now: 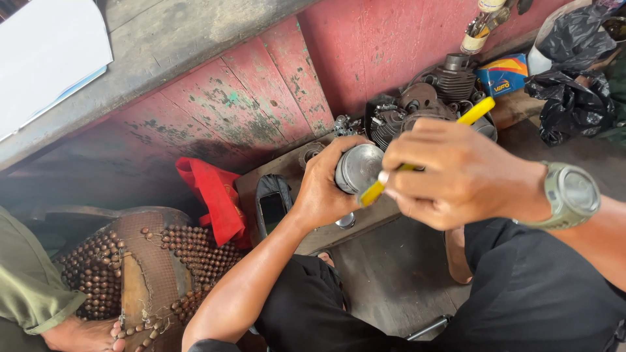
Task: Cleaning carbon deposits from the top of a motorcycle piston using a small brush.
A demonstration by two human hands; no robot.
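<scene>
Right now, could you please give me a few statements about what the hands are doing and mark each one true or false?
1. The left hand holds a metal piston. True.
2. The right hand holds a blue tool. False: the tool is yellow.
3. A watch sits on the right wrist. True.
4. The red cloth covers the piston. False: it lies apart, left of the hands.
5. The phone rests on the board. True.

- Soft, even daylight; nothing is harshly lit.
- Deep shade lies under the wooden ledge (195, 45) at left.
- The white sheet (45, 52) at upper left is nearly blown out.
- A dull sheen sits on the metal piston (358, 166).
- Focus is sharp at centre, with slight wide-angle stretch at the edges.
</scene>
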